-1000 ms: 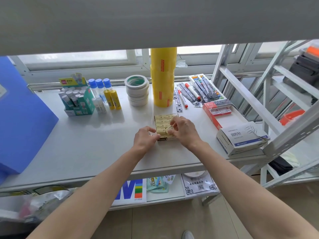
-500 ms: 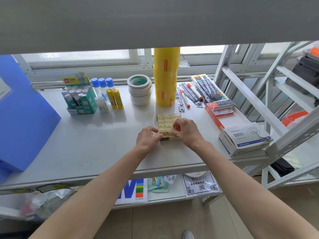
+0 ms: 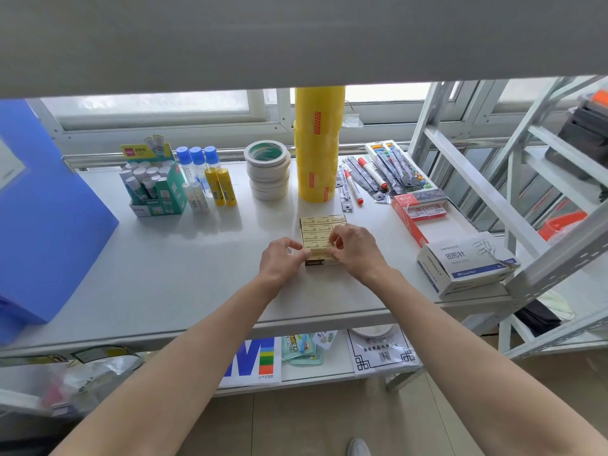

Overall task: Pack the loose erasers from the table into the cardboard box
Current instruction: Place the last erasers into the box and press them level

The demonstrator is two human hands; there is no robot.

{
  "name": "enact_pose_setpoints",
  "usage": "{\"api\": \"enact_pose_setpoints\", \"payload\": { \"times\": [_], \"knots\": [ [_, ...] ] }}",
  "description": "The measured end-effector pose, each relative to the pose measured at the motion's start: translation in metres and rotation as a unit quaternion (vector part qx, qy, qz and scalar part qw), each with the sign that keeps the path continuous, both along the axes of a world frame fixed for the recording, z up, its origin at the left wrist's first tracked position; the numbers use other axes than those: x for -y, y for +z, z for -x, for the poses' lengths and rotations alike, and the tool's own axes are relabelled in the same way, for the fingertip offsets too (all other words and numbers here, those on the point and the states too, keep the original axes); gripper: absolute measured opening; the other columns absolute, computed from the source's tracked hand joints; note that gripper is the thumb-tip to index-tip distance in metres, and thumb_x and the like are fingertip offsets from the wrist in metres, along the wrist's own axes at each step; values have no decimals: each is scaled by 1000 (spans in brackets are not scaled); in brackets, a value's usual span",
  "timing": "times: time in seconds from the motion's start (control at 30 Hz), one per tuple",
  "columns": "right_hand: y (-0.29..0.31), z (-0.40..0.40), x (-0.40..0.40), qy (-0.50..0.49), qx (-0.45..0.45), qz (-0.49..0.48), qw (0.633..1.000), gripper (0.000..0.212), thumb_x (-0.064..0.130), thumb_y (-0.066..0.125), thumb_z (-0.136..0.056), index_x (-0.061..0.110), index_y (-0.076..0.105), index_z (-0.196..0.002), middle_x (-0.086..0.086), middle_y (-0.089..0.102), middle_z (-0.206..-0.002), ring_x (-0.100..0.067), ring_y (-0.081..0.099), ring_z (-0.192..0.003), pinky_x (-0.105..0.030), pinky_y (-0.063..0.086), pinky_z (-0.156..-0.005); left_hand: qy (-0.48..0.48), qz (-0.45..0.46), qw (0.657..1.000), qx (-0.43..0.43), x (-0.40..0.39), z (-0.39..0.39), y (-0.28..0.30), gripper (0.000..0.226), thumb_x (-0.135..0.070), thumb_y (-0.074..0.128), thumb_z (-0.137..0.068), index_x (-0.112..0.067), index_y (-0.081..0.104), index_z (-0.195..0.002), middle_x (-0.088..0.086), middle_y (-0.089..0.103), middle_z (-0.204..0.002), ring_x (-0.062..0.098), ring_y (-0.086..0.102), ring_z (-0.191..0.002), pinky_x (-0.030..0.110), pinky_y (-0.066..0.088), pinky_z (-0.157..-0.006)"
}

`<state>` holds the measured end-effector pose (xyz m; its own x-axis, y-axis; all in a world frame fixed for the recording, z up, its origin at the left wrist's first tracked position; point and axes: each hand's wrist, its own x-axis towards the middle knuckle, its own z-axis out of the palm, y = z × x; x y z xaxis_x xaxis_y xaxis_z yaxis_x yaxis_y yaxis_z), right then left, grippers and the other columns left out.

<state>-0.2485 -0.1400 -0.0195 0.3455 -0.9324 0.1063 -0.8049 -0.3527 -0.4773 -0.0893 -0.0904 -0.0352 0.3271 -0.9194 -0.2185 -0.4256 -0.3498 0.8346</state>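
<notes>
Hands: left hand [image 3: 282, 258] and right hand [image 3: 353, 247] both pinch pale yellow rectangular eraser [image 3: 319, 252] at near end of small cardboard box [image 3: 324, 222]; seating step; next, press it flush.

White table [image 3: 184, 278], cardboard box [image 3: 322, 240] of erasers, glue-stick carton [image 3: 154, 192], tape rolls [image 3: 268, 171], paper-clip box [image 3: 460, 261]

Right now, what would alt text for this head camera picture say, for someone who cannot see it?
Two bare hands meet over a small cardboard box of cream erasers on a white table: the right hand and the left hand both pinch one eraser at the box's near end. Behind stand a tall yellow tape stack, glue sticks and a box of paper clips.
</notes>
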Motion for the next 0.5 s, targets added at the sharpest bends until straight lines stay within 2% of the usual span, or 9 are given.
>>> {"api": "enact_pose_setpoints", "payload": {
  "times": [0.03,0.1,0.2,0.27,0.33,0.43,0.5],
  "knots": [
    [0,0,-1,-4,3,8,1000,15,23,67,-87,11,67,-96,-6,61,-99,-21,59,-83,-29,46,-78,16,10,999,-28,-1,-1,1,27,-33,66,-90,-12,64,-107,7,62,-88,16,54,-65,28,49,-61],
    [1,-1,-4,-18,28,38,999,15,23,63,-90,11,68,-97,-5,57,-101,-21,60,-83,-32,49,-80,56,26,988,-142,-3,-4,4,31,-36,60,-94,-7,63,-105,6,60,-84,13,48,-56,23,42,-49],
    [7,-8,-11,-8,110,52,993,12,22,62,-91,13,70,-94,-2,60,-95,-14,57,-74,-33,50,-78,79,12,929,-360,-10,-9,12,34,-36,51,-100,-3,59,-102,4,55,-74,8,45,-49,14,34,-39],
    [13,-16,-16,27,178,9,984,15,24,63,-91,14,73,-96,0,65,-94,-11,56,-74,-30,50,-77,72,-3,891,-449,-13,-11,16,34,-36,48,-100,-3,57,-99,6,52,-72,5,45,-44,10,31,-35],
    [20,-23,-21,66,215,-45,973,19,32,63,-90,20,74,-100,3,68,-97,-11,59,-80,-29,49,-77,62,-18,877,-477,-15,-10,17,37,-38,45,-101,-4,58,-102,7,54,-73,3,45,-42,9,31,-34],
    [22,-30,-27,105,207,-85,969,18,36,68,-86,24,74,-98,8,63,-92,-5,53,-72,-25,45,-71,62,-20,873,-483,-16,-5,20,42,-40,39,-103,-6,61,-114,8,58,-85,4,43,-40,10,32,-33],
    [21,-32,-29,101,226,-92,965,14,31,72,-84,21,73,-93,7,65,-84,-4,55,-67,-27,49,-68,72,-25,878,-473,-17,-1,24,45,-41,36,-103,-6,61,-114,8,57,-73,4,40,-35,11,30,-32]
  ]
}}
